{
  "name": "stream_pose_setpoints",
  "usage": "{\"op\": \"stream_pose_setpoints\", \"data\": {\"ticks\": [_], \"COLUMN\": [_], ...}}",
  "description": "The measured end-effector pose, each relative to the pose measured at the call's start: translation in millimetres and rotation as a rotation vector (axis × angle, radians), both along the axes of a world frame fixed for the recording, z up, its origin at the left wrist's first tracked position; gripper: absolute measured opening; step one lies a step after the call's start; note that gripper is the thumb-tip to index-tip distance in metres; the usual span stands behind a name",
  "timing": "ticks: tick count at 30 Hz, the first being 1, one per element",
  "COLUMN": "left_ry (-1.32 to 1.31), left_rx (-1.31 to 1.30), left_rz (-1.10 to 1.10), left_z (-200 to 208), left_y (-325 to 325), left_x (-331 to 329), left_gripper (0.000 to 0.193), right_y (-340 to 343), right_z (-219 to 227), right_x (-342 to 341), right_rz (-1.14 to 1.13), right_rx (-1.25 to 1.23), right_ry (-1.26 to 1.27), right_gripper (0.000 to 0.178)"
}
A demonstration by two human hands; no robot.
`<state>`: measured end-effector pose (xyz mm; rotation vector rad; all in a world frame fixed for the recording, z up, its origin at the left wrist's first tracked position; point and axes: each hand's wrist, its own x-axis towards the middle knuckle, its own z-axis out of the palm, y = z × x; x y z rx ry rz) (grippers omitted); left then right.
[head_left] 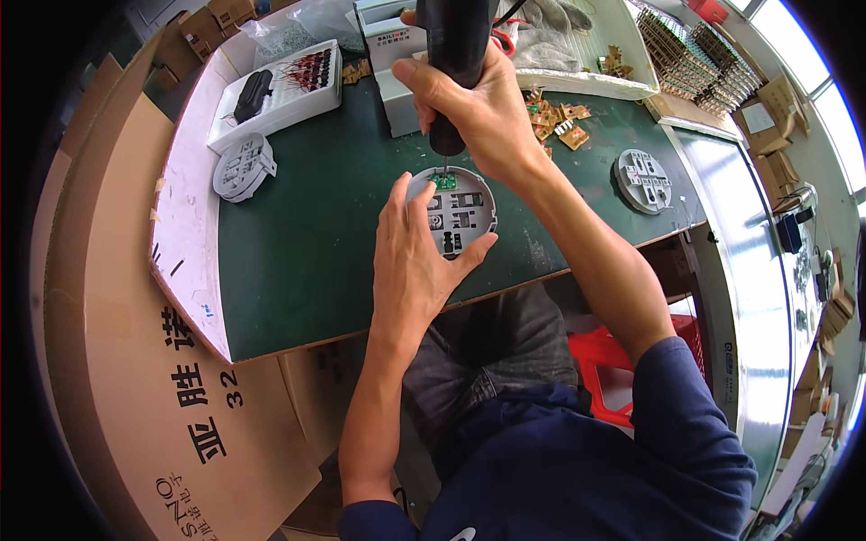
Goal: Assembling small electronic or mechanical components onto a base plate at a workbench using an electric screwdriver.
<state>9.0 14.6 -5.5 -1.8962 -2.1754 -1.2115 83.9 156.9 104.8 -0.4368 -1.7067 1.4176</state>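
Observation:
My right hand (492,117) is wrapped round a black electric screwdriver (456,45), held upright with its tip downward. The thin bit (446,164) meets a small green circuit board (444,182) at the far edge of a round grey plastic housing (485,200). This housing lies on the green tabletop with its compartments facing up, several of them holding metal or black parts. My left hand (410,239) grips its rim, thumb at the near right and fingers along the left side, fingertips by the board.
Stacked grey housings (244,169) lie at the left, another housing (643,181) at the right. A white foam tray (280,95) holds wired parts. Behind the screwdriver stands a grey-white box-shaped machine (397,90). Small brown boards (564,122) lie before a white tray (586,83) with gloves.

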Motion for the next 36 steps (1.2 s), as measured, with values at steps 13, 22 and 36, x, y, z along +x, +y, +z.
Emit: {"op": "stream_pose_setpoints", "data": {"ticks": [13,22,36], "left_ry": [0.008,0.020,-0.173], "left_rx": [0.008,0.038,0.227], "left_rz": [-0.011,-0.003,-0.138], "left_z": [0,-2,15], "left_y": [1,2,-15], "left_x": [0,-2,-9], "left_gripper": [0.083,0.082,0.108], "right_y": [4,2,1], "right_z": [-15,-17,0], "right_x": [-11,-16,32], "right_rz": [0.087,0.079,0.062], "right_rx": [0.127,0.083,0.087], "right_ry": [0.123,0.113,-0.211], "right_gripper": [0.043,0.043,0.078]}}
